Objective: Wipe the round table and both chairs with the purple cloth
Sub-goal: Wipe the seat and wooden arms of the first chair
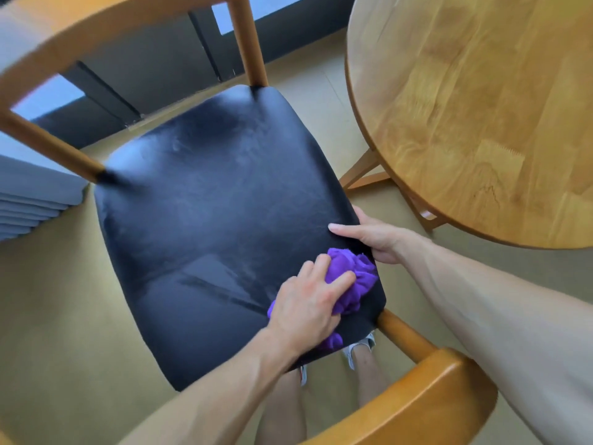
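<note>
Purple cloth (351,281) lies bunched on the black seat (205,220) of a wooden chair (244,36), at the seat's lower right corner in the frame. One end of it pokes out past the seat edge below the wrist.

The left hand (309,300) comes in from the lower left and lies on top of the cloth, palm down. Its grip is loosely curled over the bunched fabric, fingers (341,279) pressing into it and holding it against the seat.

The right hand (373,237) reaches in from the right side of the frame and holds the seat's right edge just above the cloth. Its thumb lies flat on the black surface and its fingers wrap round the edge, so that its grip closes on the seat itself. The two hands are near each other, with the cloth between them.

The seat shows dull streaks and glare across its middle. The chair's curved wooden rail sweeps across the upper left and again across the lower right, with posts meeting the seat corners.

A round wooden tabletop (481,107) fills the upper right, just beside the chair and apart from it. Tan floor (54,316) lies beneath everything. The person's bare legs and shoes (361,346) show below the seat's lower edge. A grey ribbed thing sits at the left edge, too blurred to identify.
</note>
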The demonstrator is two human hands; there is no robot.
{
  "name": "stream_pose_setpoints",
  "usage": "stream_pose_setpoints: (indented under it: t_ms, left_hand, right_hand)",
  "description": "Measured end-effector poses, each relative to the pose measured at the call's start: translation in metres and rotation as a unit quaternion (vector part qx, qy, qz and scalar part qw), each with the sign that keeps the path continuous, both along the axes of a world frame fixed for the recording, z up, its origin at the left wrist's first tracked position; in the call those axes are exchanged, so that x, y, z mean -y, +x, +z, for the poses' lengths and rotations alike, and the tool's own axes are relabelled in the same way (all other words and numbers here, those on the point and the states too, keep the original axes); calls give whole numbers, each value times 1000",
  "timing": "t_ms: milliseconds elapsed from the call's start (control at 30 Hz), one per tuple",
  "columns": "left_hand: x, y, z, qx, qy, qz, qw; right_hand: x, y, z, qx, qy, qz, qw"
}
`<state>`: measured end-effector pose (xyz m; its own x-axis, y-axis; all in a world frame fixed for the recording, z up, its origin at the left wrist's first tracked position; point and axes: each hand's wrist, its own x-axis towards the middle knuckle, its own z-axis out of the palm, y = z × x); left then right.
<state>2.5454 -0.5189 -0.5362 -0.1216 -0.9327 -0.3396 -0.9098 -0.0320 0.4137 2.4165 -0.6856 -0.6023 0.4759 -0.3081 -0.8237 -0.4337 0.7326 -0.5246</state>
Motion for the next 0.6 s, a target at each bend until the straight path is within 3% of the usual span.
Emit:
stream_pose_setpoints:
  t_ms: [300, 500, 600]
  left_hand:
    - [2, 15, 4, -23, 12, 29, 999]
    - [2, 13, 3, -19, -9, 24, 999]
    - [13, 12, 3, -15, -17, 40, 999]
  right_hand:
    - [-1, 1, -11, 16, 9, -9, 1000]
    - [-1, 0, -21, -10, -81, 0, 997]
    - [16, 5, -17, -2, -79, 23, 997]
